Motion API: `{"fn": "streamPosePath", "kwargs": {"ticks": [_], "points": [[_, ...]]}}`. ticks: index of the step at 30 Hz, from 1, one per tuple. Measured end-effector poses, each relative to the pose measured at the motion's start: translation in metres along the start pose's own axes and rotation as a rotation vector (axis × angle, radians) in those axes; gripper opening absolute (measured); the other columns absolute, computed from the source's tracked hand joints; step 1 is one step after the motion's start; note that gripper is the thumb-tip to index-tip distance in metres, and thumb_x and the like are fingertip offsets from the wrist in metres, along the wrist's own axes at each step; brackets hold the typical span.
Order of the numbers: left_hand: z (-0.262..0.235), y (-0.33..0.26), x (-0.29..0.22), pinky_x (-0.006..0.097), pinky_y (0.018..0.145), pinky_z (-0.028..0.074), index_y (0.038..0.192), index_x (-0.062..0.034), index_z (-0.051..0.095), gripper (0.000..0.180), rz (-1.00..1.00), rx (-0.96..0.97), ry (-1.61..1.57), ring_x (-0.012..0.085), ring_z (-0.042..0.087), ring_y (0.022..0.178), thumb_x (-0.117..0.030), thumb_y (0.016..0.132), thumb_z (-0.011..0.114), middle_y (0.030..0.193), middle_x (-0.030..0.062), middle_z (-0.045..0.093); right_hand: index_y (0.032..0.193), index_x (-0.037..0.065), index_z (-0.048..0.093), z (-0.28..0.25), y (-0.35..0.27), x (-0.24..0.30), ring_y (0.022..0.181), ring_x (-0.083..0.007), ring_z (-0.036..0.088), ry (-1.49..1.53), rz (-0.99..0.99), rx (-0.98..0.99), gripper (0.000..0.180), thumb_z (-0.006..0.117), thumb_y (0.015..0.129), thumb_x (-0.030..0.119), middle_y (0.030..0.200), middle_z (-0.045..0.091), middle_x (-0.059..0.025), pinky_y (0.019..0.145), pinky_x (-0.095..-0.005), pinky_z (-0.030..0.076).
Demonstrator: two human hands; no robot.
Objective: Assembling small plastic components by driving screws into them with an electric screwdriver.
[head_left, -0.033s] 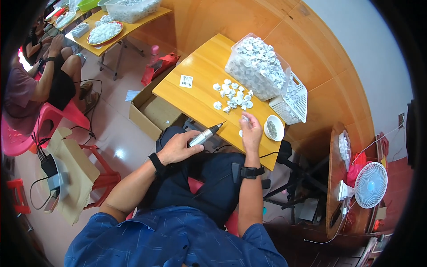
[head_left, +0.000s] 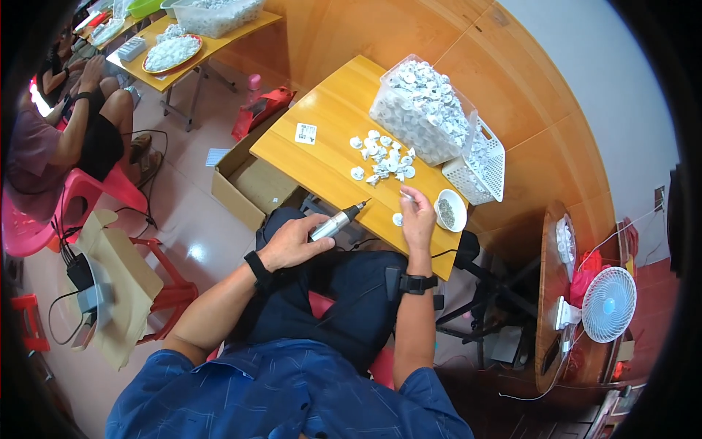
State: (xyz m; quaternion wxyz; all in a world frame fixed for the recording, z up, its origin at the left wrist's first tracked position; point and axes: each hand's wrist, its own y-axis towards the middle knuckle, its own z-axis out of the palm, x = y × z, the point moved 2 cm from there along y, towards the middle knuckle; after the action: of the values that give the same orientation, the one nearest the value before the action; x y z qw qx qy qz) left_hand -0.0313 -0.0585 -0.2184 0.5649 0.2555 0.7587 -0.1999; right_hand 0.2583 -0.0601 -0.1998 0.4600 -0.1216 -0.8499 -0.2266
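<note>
My left hand [head_left: 294, 241] is wrapped around a silver and black electric screwdriver [head_left: 336, 223], its thin bit pointing over the near edge of the yellow wooden table [head_left: 322, 95]. Above the table's right part, my right hand [head_left: 417, 222] is closed in a pinch, with a small white part [head_left: 407, 196] just showing at the fingertips. Beside that hand lies a round white piece [head_left: 397, 219]. To its right stands a white bowl [head_left: 460, 205] of small metal bits, too small to tell apart. Several white plastic parts [head_left: 380, 155] are scattered farther back.
A clear bin [head_left: 420, 132] heaped with white parts and a white perforated basket [head_left: 496, 172] line the table's far right. A small printed card [head_left: 306, 133] lies at the left. An open cardboard box [head_left: 238, 194] sits below. A white fan [head_left: 610, 304] stands right; a seated person [head_left: 58, 139] is at left.
My right hand has shifted slightly to the right, toward the bowl, showing more of the round white piece beside it. My left hand and the screwdriver have stayed in place.
</note>
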Motion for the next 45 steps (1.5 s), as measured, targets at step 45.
{"fn": "streamPosePath", "kwargs": {"ticks": [45], "points": [[0.001,-0.002,0.005,0.041,0.077,0.053,0.125,-0.0018,0.058,0.052,0.090,-0.056,0.024,0.0360,0.069,0.086,-0.037,0.088,0.068,0.094,0.0213,0.069,0.085,0.010,0.071,-0.102,0.074,-0.066,0.075,-0.0232,0.068,-0.818,0.202,0.136,0.016,0.072,0.077,0.024,0.080,0.070,-0.0082,0.073,-0.0361,0.053]]}}
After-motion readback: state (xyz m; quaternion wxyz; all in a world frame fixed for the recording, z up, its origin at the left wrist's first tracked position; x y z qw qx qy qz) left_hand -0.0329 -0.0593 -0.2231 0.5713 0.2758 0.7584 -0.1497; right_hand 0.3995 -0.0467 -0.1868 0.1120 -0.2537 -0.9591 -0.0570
